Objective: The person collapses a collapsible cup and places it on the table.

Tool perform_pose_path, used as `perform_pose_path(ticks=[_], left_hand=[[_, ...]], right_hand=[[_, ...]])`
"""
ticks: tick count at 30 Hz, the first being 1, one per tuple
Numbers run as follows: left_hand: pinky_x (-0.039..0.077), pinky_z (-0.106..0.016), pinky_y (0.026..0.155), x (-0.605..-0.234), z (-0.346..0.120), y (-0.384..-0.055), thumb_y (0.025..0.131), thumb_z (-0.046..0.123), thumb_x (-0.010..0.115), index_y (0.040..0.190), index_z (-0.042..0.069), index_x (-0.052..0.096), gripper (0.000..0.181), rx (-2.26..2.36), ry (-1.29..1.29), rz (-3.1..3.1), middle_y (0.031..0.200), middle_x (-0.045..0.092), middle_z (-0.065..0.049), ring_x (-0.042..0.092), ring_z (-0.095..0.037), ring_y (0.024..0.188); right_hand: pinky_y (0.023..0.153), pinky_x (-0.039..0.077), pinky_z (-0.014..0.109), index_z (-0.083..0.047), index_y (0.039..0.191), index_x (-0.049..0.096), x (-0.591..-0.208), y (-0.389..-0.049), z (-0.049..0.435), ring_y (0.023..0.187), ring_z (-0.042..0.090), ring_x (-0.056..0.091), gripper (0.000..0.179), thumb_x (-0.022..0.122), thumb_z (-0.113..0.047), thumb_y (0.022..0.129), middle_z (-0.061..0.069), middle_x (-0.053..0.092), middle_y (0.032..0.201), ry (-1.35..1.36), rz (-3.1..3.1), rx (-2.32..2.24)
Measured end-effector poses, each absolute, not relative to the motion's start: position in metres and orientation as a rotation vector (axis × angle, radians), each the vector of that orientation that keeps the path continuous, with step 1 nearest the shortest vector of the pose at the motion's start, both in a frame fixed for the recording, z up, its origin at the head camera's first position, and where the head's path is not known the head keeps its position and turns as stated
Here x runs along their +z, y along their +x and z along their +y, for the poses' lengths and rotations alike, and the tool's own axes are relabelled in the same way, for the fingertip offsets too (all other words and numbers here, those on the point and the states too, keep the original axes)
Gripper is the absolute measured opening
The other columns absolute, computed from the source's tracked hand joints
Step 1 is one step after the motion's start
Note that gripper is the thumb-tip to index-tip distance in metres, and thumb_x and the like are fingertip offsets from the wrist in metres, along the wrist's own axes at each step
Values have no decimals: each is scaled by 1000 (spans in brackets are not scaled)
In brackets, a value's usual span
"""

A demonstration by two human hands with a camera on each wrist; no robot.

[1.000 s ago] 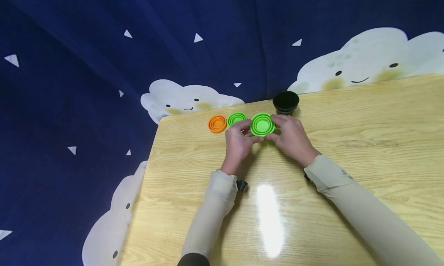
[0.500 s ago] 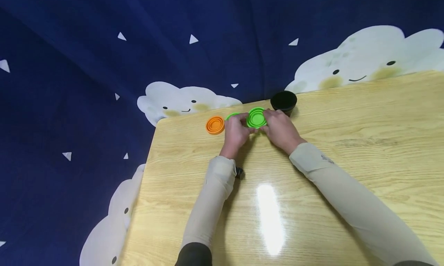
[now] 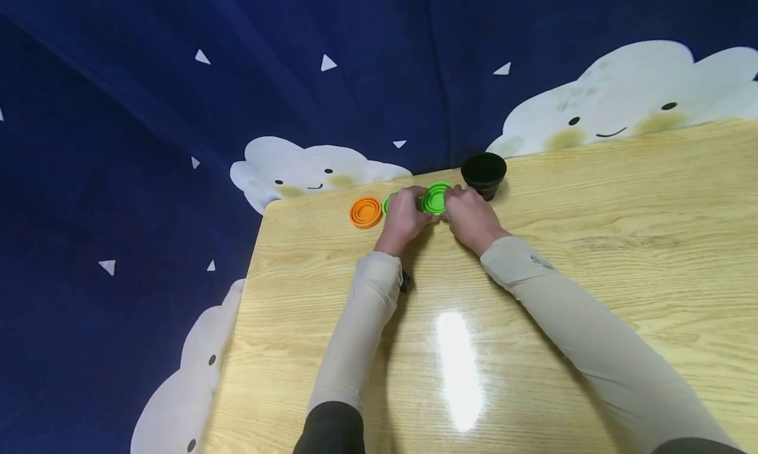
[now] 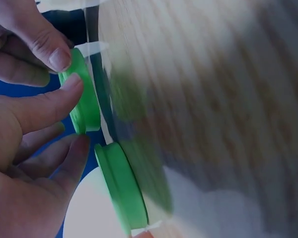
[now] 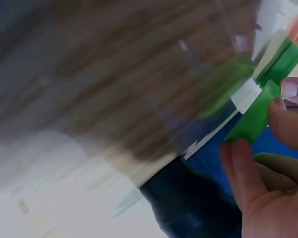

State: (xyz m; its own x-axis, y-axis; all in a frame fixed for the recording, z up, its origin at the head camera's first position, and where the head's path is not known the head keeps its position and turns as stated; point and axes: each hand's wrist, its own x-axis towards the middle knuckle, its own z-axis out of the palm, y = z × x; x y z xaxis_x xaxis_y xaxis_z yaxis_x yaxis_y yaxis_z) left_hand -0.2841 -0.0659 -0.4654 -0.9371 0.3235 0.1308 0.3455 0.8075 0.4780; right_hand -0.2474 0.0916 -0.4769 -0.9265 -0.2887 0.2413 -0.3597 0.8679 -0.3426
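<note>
A folded-flat green collapsible cup (image 3: 435, 199) is held between both hands close over the tabletop, its ringed inside facing up. My left hand (image 3: 404, 217) pinches its left edge with thumb and fingers. On the opposite edge, the right hand (image 3: 470, 217) grips it; in the right wrist view, thumb and fingers meet the green rim (image 5: 253, 116). A second flattened green cup (image 4: 120, 183) stands on the table just left of the held one, mostly covered by my left hand in the head view. Left of that is a flattened orange cup (image 3: 366, 212).
A black cup (image 3: 484, 174), standing tall, is at the back edge just beyond my right hand. The wooden table (image 3: 308, 309) borders a dark blue curtain (image 3: 367, 66) with white clouds and triangles at the back and left.
Both hands have carried the green cup slightly left and away, down toward the table beside the second green cup. My left hand now covers most of that second cup.
</note>
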Motion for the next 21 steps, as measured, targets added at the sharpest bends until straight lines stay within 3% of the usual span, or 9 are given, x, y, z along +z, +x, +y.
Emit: perform_pose_path(ticks=[8,14,21], left_hand=[[51,-32,95,-466,-62,-289,73,13,92,124,3,70,57,-701,-628,-3017,116,72,-9,66,-26,106],[52,-33,92,-465,-57,-290,74,15,91,119,5,72,50,-585,-635,-3043,112,73,-8,66,-26,104],[51,-32,97,-463,-53,-293,73,17,93,126,5,70,59,-558,-541,-3089,119,71,-8,65,-28,110]], right_hand=[[80,58,53,19,115,57,-479,-250,87,89,45,62,33,68,-2,92,29,61,96,455,-2950,493],[82,57,55,20,112,58,-478,-252,86,91,46,62,25,61,5,93,30,61,96,458,-2992,496],[81,57,54,19,111,58,-478,-253,87,90,45,62,29,66,-2,93,30,60,96,440,-2995,514]])
